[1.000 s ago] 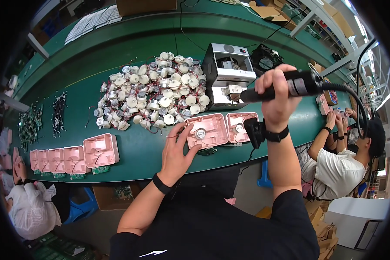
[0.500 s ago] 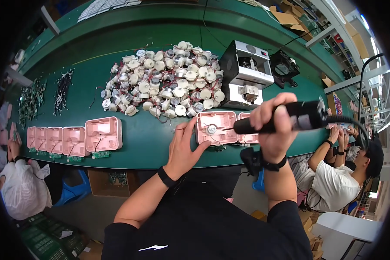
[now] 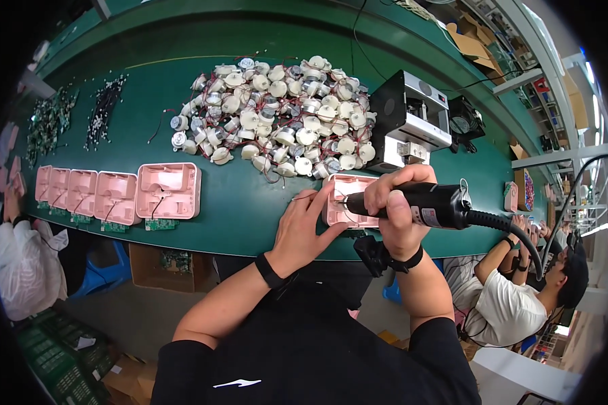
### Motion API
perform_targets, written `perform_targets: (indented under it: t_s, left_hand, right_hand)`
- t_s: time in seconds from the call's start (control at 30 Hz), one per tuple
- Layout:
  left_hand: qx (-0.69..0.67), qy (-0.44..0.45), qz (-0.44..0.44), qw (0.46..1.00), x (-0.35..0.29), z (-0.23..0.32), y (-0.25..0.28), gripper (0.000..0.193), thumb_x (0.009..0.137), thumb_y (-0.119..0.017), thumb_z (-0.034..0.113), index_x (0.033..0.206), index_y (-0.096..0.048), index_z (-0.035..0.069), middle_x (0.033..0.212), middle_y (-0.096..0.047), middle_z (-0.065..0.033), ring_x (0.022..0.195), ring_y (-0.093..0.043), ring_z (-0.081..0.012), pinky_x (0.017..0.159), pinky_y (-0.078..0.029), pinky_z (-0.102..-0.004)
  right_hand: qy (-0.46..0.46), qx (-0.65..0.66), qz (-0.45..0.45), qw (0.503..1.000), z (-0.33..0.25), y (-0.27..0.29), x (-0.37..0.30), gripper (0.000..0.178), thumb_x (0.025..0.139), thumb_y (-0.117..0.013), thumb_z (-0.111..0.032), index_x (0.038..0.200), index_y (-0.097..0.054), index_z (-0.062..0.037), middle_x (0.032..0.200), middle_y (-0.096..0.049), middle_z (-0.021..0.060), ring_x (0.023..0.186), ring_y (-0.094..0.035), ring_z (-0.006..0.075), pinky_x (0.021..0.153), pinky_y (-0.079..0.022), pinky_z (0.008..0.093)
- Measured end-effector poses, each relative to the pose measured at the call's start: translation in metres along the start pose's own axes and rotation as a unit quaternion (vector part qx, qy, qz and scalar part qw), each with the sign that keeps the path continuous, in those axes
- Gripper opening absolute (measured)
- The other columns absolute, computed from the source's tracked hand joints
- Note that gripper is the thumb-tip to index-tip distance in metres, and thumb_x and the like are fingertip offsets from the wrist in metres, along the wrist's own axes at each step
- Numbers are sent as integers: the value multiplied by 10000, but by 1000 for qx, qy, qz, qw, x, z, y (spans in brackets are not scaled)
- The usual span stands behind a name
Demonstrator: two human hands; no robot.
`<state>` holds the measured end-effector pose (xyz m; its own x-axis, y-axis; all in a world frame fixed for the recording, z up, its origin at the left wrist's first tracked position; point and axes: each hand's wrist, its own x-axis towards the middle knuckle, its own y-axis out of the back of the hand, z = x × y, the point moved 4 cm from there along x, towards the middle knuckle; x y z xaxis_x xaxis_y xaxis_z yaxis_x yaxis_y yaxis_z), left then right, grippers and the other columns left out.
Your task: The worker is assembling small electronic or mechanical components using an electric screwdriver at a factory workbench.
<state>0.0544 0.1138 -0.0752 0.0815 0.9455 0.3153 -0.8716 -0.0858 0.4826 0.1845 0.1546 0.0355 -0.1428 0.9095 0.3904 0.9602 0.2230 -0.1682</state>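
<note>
Wrapped in my right hand (image 3: 402, 212) is a black electric screwdriver (image 3: 442, 207), held level with its cord trailing off to the right. Its bit points left into a pink plastic housing (image 3: 352, 178) at the bench's near edge; the driver covers much of the inside, and whether the bit touches a screw cannot be made out. My left hand (image 3: 300, 228) grips this housing's left side, index finger along the wall and thumb at the near edge. Beyond it lies a large pile of white round motors (image 3: 284, 115) with red wires.
At left, several pink housings (image 3: 169, 192) with green circuit boards stand in a row. Loose boards (image 3: 51, 121) and black wires (image 3: 106, 111) lie farther back. A screw feeder (image 3: 422, 111) and a black fan (image 3: 465, 121) stand at right. Co-workers sit at both sides.
The screwdriver has come down and left, its bit now inside the housing. My left hand stays on the housing. The whole view has shifted slightly.
</note>
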Motion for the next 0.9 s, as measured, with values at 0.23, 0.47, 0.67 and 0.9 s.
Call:
perform_targets:
  t_s: [0.23, 0.47, 0.67, 0.9]
  left_hand:
    - [-8, 21, -29, 999, 1, 0, -4, 762, 755, -795, 258, 1404, -433, 91, 1019, -620, -120, 937, -602, -308, 830, -477, -393]
    - [-15, 37, -42, 998, -2, 1, 8, 723, 759, -793, 266, 1382, -463, 105, 1018, -620, -128, 986, -588, -333, 852, -474, -410]
    - [-63, 152, -149, 975, -22, 35, 61, 709, 740, -810, 246, 1350, -491, 80, 1113, -585, -172, 1030, -576, -360, 839, -487, -419]
    - [-182, 128, -25, 975, -38, 10, 63, 362, 829, -700, 63, 1140, -533, -20, 950, -611, -68, 933, -596, -196, 839, -477, -332]
  right_hand:
    - [0, -25, -12, 1000, 11, -2, -6, 269, 890, -614, -130, 1016, -392, -45, 709, -506, 91, 574, -471, 155, 564, -445, 309]
    - [-12, -50, 26, 998, 4, -10, 1, 244, 901, -588, -109, 1037, -399, -37, 712, -510, 92, 566, -476, 153, 565, -457, 308]
    - [-56, -16, 40, 998, -48, -47, 5, 281, 879, -633, -102, 1069, -435, -39, 756, -544, 67, 647, -545, 134, 617, -486, 295]
    - [-146, -137, -22, 979, -4, -76, -25, 404, 841, -729, -240, 1120, -536, -20, 951, -614, 74, 859, -600, 185, 763, -487, 338]
